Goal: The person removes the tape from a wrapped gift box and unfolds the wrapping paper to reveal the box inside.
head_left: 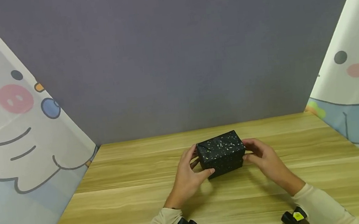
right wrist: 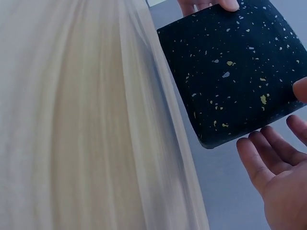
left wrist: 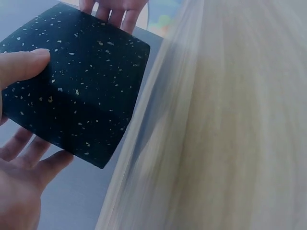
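Both hands hold a black block [head_left: 220, 147] with white and yellowish specks, slightly angled and raised over the wooden table. At its left end, my left hand [head_left: 187, 176] grips it, thumb on the near face and fingers round the side and behind. My right hand [head_left: 267, 161] pinches the right end, its thumb at the near edge and its fingers at the far side. In the left wrist view the block [left wrist: 81, 86] shows rounded corners, with the left thumb [left wrist: 24, 66] flat on its face. Right fingers [right wrist: 261, 153] line the edge of the block [right wrist: 235, 72] in the right wrist view.
The wood-grain table [head_left: 126, 196] runs back to a dark grey wall [head_left: 174, 62]. Pale panels with cartoon figures stand at the left [head_left: 17, 149] and at the right [head_left: 349, 88]. Each wrist wears a small black camera on a strap, over beige sleeves.
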The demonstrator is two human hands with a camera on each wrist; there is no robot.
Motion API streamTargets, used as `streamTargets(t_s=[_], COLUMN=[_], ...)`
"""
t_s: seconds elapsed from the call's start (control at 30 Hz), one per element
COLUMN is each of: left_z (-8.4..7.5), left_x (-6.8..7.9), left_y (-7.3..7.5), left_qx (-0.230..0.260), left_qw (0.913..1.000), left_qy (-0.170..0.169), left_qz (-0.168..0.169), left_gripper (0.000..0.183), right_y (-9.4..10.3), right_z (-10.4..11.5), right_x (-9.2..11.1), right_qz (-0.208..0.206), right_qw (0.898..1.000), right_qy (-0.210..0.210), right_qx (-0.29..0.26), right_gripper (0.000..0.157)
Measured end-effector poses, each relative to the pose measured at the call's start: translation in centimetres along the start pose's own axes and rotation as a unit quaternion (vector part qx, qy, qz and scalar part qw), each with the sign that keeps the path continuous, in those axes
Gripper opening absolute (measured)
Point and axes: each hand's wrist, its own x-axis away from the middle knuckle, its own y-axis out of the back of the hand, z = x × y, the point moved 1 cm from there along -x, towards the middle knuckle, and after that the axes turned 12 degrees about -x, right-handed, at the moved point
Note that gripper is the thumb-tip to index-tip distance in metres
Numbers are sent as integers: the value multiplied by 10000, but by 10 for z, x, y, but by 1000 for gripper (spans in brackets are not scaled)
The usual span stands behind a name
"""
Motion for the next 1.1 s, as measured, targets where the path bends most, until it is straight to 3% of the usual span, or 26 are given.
streamTargets(t_s=[0.17,0.37,0.5,0.63,0.73,0.97,1.1], left_z=[2,3,2,3,2,2,0], left_x=[-3,-4,-5,-4,-3,0,1], left_y=[1,1,1,0,0,-2,-2], left_qx=[-90,-462,-1080,-1676,-1809,-2024,-2028], left_qw=[9992,9949,9840,9705,9656,9556,9574], left_qy=[-243,-831,-1380,-1692,-1839,-2140,-2057], left_qz=[-296,-322,-331,-385,-334,-38,6], left_gripper=[89,90,89,87,84,80,80], right_y=[3,6,6,5,5,5,4], right_z=[1,3,4,2,1,4,5], right_x=[-5,-8,-7,-6,-6,-3,-3], right_qz=[-53,-330,-426,-402,-376,-232,-224], right_qw=[9988,9834,9717,9647,9582,9495,9516], right_qy=[-381,-1515,-1983,-2321,-2594,-2881,-2796], right_qx=[-303,-938,-1210,-1174,-1145,-1220,-1259], right_gripper=[31,50,51,59,67,81,79])
